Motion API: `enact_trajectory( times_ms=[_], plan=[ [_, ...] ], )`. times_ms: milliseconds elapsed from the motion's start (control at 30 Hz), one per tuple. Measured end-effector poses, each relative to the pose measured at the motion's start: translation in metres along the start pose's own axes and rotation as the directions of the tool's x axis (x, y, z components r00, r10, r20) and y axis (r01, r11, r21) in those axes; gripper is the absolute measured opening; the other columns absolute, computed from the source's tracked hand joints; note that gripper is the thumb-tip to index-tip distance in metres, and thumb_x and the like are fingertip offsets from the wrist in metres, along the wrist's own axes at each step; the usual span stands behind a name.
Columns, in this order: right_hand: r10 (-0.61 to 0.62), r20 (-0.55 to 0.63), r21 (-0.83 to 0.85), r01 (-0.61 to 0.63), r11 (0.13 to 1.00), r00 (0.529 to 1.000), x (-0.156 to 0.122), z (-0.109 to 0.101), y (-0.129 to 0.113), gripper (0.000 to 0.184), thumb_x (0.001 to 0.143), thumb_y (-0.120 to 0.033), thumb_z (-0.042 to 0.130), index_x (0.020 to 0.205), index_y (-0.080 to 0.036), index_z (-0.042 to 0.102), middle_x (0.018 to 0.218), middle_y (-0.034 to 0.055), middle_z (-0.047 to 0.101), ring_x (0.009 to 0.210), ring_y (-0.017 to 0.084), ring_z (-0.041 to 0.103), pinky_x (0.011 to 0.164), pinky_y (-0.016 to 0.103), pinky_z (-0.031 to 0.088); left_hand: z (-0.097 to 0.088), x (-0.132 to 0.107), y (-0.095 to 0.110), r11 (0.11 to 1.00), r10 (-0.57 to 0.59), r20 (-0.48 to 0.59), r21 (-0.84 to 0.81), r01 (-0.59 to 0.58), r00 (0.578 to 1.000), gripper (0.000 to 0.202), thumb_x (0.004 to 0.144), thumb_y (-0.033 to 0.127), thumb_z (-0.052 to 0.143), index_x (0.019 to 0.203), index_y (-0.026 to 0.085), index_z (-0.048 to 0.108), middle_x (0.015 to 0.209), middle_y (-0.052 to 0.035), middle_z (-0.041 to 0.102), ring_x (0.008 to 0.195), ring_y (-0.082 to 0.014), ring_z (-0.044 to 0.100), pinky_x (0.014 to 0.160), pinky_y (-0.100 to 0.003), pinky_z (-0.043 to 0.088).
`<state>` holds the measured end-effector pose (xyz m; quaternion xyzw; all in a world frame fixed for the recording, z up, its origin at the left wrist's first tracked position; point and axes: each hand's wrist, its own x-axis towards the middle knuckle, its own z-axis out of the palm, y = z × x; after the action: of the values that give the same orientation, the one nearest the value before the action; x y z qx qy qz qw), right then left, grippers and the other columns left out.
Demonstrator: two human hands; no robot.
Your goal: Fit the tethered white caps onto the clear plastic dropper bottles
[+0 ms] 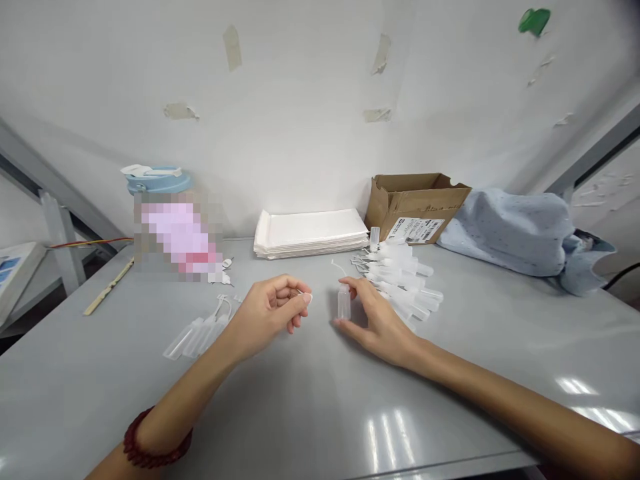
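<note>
wall (310, 133): white, taped | table (320, 413): grey, glossy | lighting: bright

Two hands: left hand (267, 315) and right hand (381, 321). One upright bottle (344, 303) and one small white piece (307, 297). Far right is one bottle pile (406, 280), too many to count. Left lie roughly four tubes (193, 337). Far back are one cardboard box (415, 199) and one stack of white bags (310, 233).

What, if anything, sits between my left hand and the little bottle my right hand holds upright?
Nothing visible: only bare grey table lies between the left hand, pinching a small white piece, and the bottle that the right hand grips.
</note>
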<state>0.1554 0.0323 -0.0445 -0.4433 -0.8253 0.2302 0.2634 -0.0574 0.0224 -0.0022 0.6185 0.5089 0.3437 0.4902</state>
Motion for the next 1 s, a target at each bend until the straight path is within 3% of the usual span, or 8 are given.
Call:
enact_trajectory(
  times_ms=[167,433,767,867,1000],
  plan=[
    [-0.133,0.010,0.124,0.131,0.984,0.991,-0.012,0.002,-0.006,0.052,0.081,-0.008,0.045,0.130,-0.020,0.029,0.109,0.0093,0.055,0.093,0.020,0.056,0.082,0.039,0.048,0.015,-0.001,-0.002,0.997,-0.022,0.022,-0.071,0.024,1.000,0.021,0.081,0.036,0.058,0.088,0.017,0.060,0.068,-0.0010,0.063,0.058,-0.0132,0.058,0.054,-0.026,0.050],
    [-0.145,0.016,0.197,0.139,0.970,0.989,-0.025,0.007,-0.010,0.042,0.087,-0.008,0.041,0.126,-0.019,0.029,0.114,0.0112,0.059,0.102,0.020,0.059,0.085,0.036,0.051,0.028,-0.001,-0.010,0.986,-0.026,0.125,-0.159,0.046,0.992,0.020,0.082,0.036,0.058,0.091,0.018,0.063,0.068,-0.0002,0.062,0.060,-0.0134,0.060,0.056,-0.025,0.051],
    [-0.153,0.068,0.228,0.134,0.964,0.986,-0.030,0.008,-0.007,0.043,0.086,-0.006,0.040,0.125,-0.024,0.033,0.113,0.0089,0.059,0.102,0.020,0.060,0.082,0.037,0.053,0.031,-0.004,-0.010,0.998,-0.018,0.157,-0.054,0.027,0.987,0.017,0.083,0.035,0.058,0.086,0.020,0.065,0.064,0.0010,0.062,0.059,-0.0137,0.059,0.059,-0.026,0.050],
    [-0.143,0.076,0.250,0.120,0.961,0.987,-0.029,0.008,-0.008,0.040,0.087,-0.007,0.040,0.123,-0.023,0.033,0.116,0.0098,0.057,0.107,0.021,0.058,0.085,0.038,0.051,0.030,-0.004,-0.011,0.998,0.045,0.125,0.043,-0.051,0.991,0.014,0.082,0.032,0.059,0.085,0.021,0.068,0.069,-0.0005,0.065,0.062,-0.0144,0.059,0.059,-0.025,0.049],
    [-0.068,0.112,0.277,0.035,0.960,0.991,-0.027,0.005,-0.011,0.035,0.088,-0.011,0.043,0.120,-0.019,0.032,0.111,0.0115,0.060,0.102,0.023,0.060,0.084,0.040,0.050,0.030,-0.005,-0.013,0.917,0.311,0.090,0.234,-0.323,0.946,0.016,0.083,0.021,0.057,0.088,0.024,0.072,0.086,-0.0037,0.070,0.077,-0.0170,0.063,0.070,-0.027,0.049]
  ],
)
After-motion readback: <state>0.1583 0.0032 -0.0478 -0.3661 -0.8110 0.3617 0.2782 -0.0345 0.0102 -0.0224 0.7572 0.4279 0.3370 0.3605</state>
